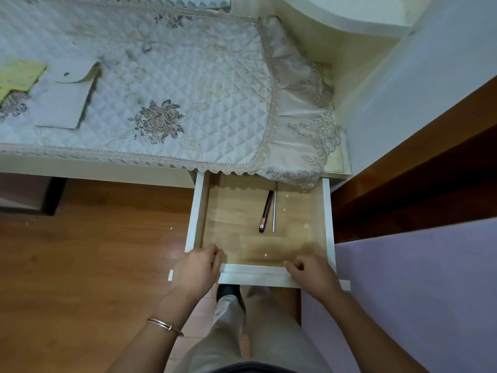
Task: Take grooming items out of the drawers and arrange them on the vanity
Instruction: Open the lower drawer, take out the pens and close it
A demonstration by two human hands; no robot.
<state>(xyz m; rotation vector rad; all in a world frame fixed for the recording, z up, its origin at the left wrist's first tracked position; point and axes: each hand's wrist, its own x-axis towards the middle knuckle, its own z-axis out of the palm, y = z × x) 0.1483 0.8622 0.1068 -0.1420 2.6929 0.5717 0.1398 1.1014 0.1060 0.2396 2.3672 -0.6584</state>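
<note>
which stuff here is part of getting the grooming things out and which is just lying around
Part of the job:
- open drawer, its front held by the left hand and right hand
- dark pencil and thin silver stick lying in it
- quilted vanity cover, where they go

Just lying about:
- white pouch
- yellow-green card

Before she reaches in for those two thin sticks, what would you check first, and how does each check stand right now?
1. Drawer pulled out far enough: ok.
2. Dark pencil and silver stick in plain sight, nothing lying on them: ok.
3. A hand free to reach: not ok; left hand and right hand both grip the drawer front.
4. Bare space on the quilted vanity cloth: ok.
5. Lace frill clear of the drawer: not ok; it hangs over the back right corner.
6. More items further back: cannot tell.
</note>
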